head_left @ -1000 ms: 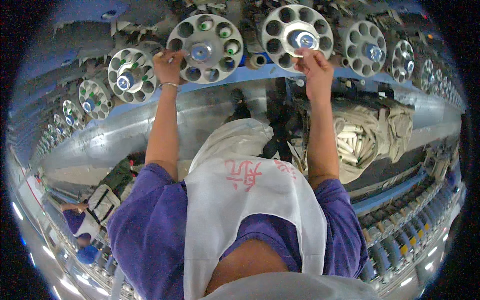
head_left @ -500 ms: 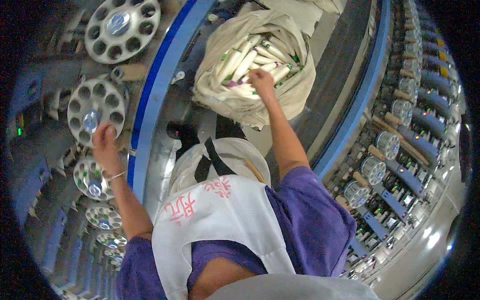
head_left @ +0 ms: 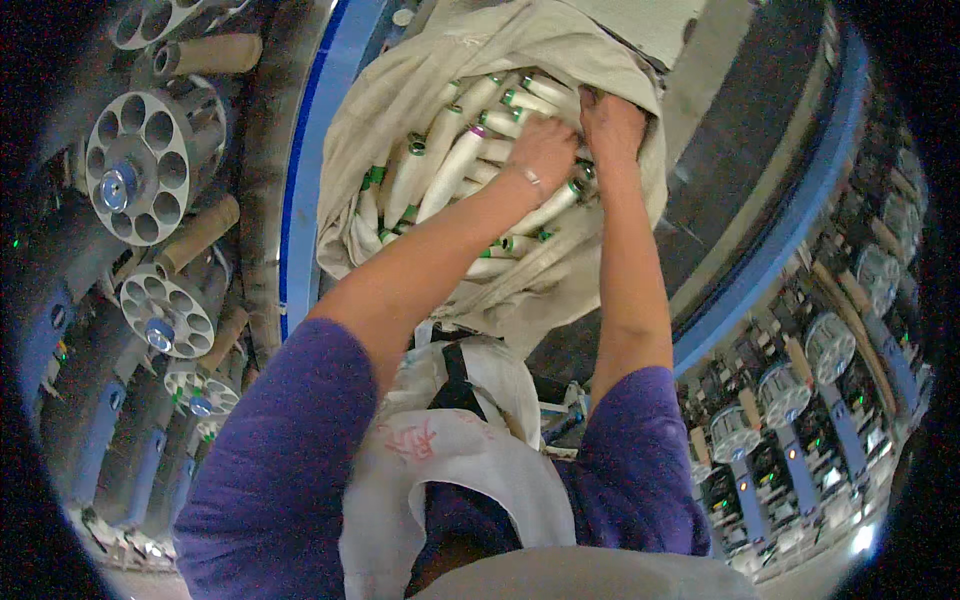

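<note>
A large beige cloth sack (head_left: 385,85) is open in front of me, heaped with white yarn bobbins (head_left: 457,172) with green or purple ends. My left hand (head_left: 545,150) reaches across into the right half of the heap, fingers curled down among the bobbins. What it grips is hidden under the palm. Close beside it, my right hand (head_left: 612,125) is inside the sack by its right wall, with fingers bent inward. The bobbins and the cloth fold hide whatever those fingers hold.
To the left, a machine carries round metal magazines (head_left: 140,168) with holes, with brown tubes (head_left: 200,235) near them, behind a blue rail (head_left: 305,150). Another machine row with similar magazines (head_left: 785,395) curves along the right behind its own blue rail (head_left: 790,235).
My left hand has left the magazine on the left machine and come over into the sack. My right hand has shifted right within the sack. The sack now appears closer.
</note>
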The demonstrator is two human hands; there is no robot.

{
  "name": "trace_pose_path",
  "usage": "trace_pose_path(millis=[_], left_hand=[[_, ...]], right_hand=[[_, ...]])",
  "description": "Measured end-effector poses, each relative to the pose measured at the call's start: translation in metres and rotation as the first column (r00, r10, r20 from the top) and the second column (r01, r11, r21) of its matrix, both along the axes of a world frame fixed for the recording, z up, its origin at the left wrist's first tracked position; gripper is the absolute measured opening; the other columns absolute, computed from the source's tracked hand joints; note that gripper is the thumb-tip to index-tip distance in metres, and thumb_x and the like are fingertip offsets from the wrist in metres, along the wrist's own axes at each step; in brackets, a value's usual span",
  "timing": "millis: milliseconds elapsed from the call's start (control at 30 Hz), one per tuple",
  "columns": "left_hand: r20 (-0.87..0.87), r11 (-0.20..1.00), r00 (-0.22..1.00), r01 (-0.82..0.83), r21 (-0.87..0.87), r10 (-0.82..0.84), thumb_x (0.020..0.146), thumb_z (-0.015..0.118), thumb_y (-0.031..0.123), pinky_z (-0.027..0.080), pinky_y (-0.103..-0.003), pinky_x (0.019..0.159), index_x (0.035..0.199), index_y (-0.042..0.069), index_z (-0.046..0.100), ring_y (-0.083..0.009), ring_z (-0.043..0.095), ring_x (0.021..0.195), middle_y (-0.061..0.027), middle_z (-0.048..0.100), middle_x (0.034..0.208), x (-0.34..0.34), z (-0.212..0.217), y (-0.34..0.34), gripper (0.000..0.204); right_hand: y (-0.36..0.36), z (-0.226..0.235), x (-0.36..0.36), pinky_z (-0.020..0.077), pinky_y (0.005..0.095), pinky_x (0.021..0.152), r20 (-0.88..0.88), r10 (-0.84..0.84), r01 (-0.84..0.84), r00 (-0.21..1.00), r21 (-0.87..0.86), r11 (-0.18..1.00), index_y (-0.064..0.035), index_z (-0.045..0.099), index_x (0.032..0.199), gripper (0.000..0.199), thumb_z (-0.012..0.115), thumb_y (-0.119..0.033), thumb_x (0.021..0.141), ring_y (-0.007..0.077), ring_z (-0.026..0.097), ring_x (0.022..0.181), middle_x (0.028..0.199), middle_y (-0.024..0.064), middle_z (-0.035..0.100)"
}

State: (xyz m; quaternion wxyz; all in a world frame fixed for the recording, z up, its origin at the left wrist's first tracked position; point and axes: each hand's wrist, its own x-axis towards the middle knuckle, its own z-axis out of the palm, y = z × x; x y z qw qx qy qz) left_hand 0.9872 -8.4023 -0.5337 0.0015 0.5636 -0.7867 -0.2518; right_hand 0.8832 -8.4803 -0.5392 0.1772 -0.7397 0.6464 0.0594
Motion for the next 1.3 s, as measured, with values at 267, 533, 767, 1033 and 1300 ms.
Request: trace_pose_path(millis=[267,533,767,1033,1300], left_hand=[[0.108,0.898,0.989,0.047,0.437,-0.105,0.079,0.056,0.032,0.044,-0.048,0.086,0.112,0.007,0.061,-0.0318,0.056,0.104,-0.0144,0.058,0.117,-0.025,-0.027,-0.03,0.041],[-0.225,0.81,0.833,-0.37,0.454,0.506,0.079,0.059,0.026,0.049,-0.048,0.077,0.105,0.005,0.063,-0.036,0.061,0.089,-0.0211,0.062,0.1,0.055,0.044,0.025,0.034],[-0.619,0.886,0.714,-0.459,-0.06,0.327,0.077,0.065,0.021,0.035,-0.052,0.097,0.13,0.024,0.048,-0.037,0.041,0.121,-0.015,0.029,0.143,0.144,0.174,0.084,0.055],[-0.449,0.815,0.859,-0.433,-0.385,0.244,0.07,0.07,0.003,0.028,-0.055,0.103,0.109,0.016,0.056,-0.0303,0.05,0.117,-0.0119,0.055,0.12,0.196,0.247,0.153,0.043],[-0.67,0.626,0.441,-0.778,0.046,0.597,0.07,0.073,0.004,0.042,-0.037,0.093,0.092,0.008,0.063,-0.0307,0.046,0.12,-0.0174,0.044,0.131,0.259,0.296,0.253,0.025]], right_hand=[[-0.002,-0.045,-0.015,0.0491,0.0448,0.077,0.05,0.202,-0.202,0.978,-0.015,0.979,0.003,0.061,0.101,0.031,0.05,-0.023,0.087,0.0372,0.062,0.086,0.1,0.0243,0.062],[-0.037,0.02,0.011,0.0468,0.036,0.076,0.241,0.19,-0.231,0.952,0.157,0.96,0.0024,0.054,0.117,0.049,0.066,-0.017,0.074,0.0283,0.06,0.084,0.091,0.0186,0.062],[-0.01,0.198,0.044,0.0441,0.0318,0.088,0.777,-0.051,-0.461,0.627,0.423,0.78,0.0032,0.048,0.126,0.067,0.068,-0.012,0.064,0.0181,0.057,0.099,0.112,0.0122,0.06],[0.102,0.166,0.18,0.0534,0.0303,0.068,0.415,-0.848,-0.761,0.331,0.648,0.02,0.0029,0.054,0.11,0.034,0.058,-0.022,0.088,0.0192,0.063,0.079,0.093,0.01,0.063],[0.13,0.133,0.257,0.0537,0.0302,0.065,-0.52,-0.851,-0.701,0.078,0.578,-0.417,0.0099,0.048,0.111,0.031,0.051,-0.014,0.091,0.0197,0.057,0.069,0.083,0.0139,0.058]])
